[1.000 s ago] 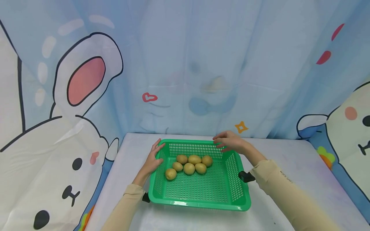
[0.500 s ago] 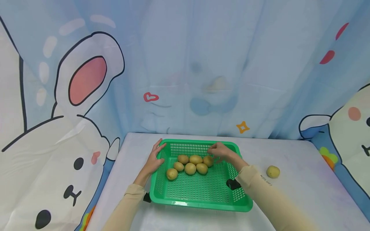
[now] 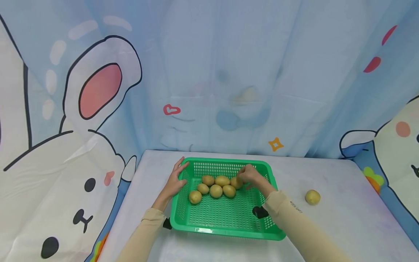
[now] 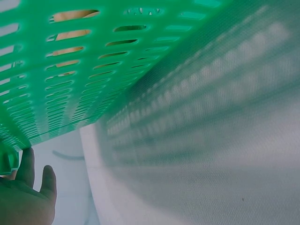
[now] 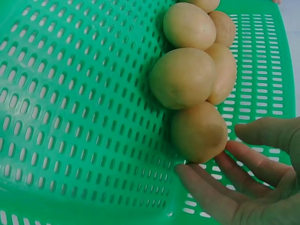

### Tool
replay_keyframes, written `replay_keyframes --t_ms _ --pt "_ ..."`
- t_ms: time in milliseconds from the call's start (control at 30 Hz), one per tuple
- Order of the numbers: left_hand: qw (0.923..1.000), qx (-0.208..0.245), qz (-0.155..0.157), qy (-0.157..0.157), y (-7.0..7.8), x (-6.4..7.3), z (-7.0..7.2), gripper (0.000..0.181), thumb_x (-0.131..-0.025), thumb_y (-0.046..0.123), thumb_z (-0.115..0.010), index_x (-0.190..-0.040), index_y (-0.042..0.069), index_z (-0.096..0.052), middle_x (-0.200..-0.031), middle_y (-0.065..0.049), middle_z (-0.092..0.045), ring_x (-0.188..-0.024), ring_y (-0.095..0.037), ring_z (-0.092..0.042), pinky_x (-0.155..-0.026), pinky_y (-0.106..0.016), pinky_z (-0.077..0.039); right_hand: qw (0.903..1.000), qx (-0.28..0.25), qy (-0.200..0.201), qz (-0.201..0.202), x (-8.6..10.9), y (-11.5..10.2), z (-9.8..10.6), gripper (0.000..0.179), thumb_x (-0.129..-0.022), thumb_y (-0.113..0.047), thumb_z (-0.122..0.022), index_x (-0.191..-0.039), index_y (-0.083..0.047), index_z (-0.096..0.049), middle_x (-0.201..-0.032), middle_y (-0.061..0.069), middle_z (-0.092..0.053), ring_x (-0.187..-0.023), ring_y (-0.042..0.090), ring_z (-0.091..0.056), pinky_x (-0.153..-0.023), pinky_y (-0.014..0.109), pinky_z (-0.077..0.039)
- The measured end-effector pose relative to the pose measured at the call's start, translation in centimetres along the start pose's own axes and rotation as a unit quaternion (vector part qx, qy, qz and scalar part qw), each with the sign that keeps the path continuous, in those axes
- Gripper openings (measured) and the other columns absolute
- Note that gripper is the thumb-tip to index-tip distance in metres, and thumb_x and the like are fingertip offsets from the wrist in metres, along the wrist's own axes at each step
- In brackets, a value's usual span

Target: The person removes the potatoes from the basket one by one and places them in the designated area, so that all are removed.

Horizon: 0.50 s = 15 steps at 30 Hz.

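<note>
In the head view, a green plastic basket [image 3: 226,233] holds several potatoes [image 3: 216,191] grouped toward its back left. My left hand [image 3: 171,183] rests at the basket's left rim, fingers spread and fairly straight. The left wrist view shows its fingers [image 4: 28,166] beside the basket's slotted outer wall. My right hand [image 3: 250,176] reaches inside, over the rightmost potato [image 3: 236,183]. In the right wrist view, the fingers spread round the near side of this potato [image 5: 199,133], fingertips right at its skin. The thumb stands a little apart from it.
One potato [image 3: 312,197] lies on the white tabletop [image 3: 337,225], right of the basket. Behind the table hangs a blue curtain [image 3: 203,72] with cartoon animals. Black wrist straps [image 3: 260,212] sit close to the basket's sides.
My right hand has come from above the basket's back right rim down to the rightmost potato. The potato on the table, earlier hidden behind the right arm, now shows. The left hand stays put.
</note>
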<state>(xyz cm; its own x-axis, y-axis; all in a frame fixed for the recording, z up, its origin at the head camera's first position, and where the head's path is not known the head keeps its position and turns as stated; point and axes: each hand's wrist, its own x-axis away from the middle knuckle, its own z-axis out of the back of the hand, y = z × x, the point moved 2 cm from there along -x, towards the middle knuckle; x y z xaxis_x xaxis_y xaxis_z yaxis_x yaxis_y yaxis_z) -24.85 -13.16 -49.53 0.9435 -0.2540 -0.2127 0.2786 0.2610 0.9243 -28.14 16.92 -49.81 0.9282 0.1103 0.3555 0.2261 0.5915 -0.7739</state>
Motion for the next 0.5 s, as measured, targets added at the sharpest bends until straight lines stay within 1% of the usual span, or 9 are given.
replay_keyframes --t_ms 33,133,233,367,500 --pt "1.0000 0.001 0.001 0.000 0.0 0.0 0.0 0.068 -0.075 -0.018 -0.049 -0.142 -0.016 -0.039 -0.159 -0.029 -0.014 -0.147 -0.045 -0.008 -0.103 -0.057 -0.029 1.0000 0.001 0.004 -0.004 -0.1 0.0 -0.1 0.024 -0.086 0.003 -0.053 -0.099 0.012 -0.071 -0.122 0.032 -0.058 -0.099 0.043 -0.061 -0.080 0.060 -0.051" --pt "1.0000 0.003 0.002 0.000 -0.1 0.0 0.0 0.068 -0.075 -0.018 -0.049 -0.142 -0.015 -0.040 -0.159 -0.028 -0.013 -0.147 -0.045 -0.008 -0.104 -0.057 -0.029 0.9997 0.006 0.018 -0.013 -0.3 0.1 -0.3 0.026 -0.084 0.004 -0.054 -0.103 0.012 -0.071 -0.121 0.032 -0.058 -0.095 0.043 -0.062 -0.077 0.058 -0.053" --pt "1.0000 0.004 0.002 -0.002 -0.1 0.0 0.0 0.068 -0.075 -0.018 -0.049 -0.142 -0.015 -0.039 -0.159 -0.028 -0.013 -0.147 -0.045 -0.008 -0.104 -0.057 -0.028 0.9989 -0.014 0.026 -0.036 -0.5 0.4 -0.6 0.030 -0.086 0.004 -0.055 -0.113 0.013 -0.066 -0.124 0.035 -0.055 -0.101 0.050 -0.062 -0.077 0.056 -0.054" --pt "1.0000 0.004 0.000 -0.003 -0.2 -0.1 0.0 0.068 -0.075 -0.018 -0.049 -0.142 -0.016 -0.039 -0.159 -0.029 -0.013 -0.147 -0.046 -0.008 -0.104 -0.057 -0.029 0.9957 -0.057 0.035 -0.064 -0.6 0.9 -0.8 0.034 -0.089 0.003 -0.059 -0.122 0.012 -0.061 -0.127 0.037 -0.053 -0.110 0.058 -0.055 -0.081 0.056 -0.053" --pt "1.0000 0.000 -0.002 -0.004 -0.3 -0.1 0.0 0.068 -0.075 -0.019 -0.049 -0.142 -0.016 -0.039 -0.159 -0.029 -0.013 -0.147 -0.047 -0.008 -0.100 -0.056 -0.032 0.9931 -0.080 0.044 -0.073 -0.8 1.3 -1.0 0.034 -0.089 0.003 -0.060 -0.122 0.012 -0.061 -0.126 0.036 -0.053 -0.110 0.057 -0.056 -0.081 0.055 -0.053"
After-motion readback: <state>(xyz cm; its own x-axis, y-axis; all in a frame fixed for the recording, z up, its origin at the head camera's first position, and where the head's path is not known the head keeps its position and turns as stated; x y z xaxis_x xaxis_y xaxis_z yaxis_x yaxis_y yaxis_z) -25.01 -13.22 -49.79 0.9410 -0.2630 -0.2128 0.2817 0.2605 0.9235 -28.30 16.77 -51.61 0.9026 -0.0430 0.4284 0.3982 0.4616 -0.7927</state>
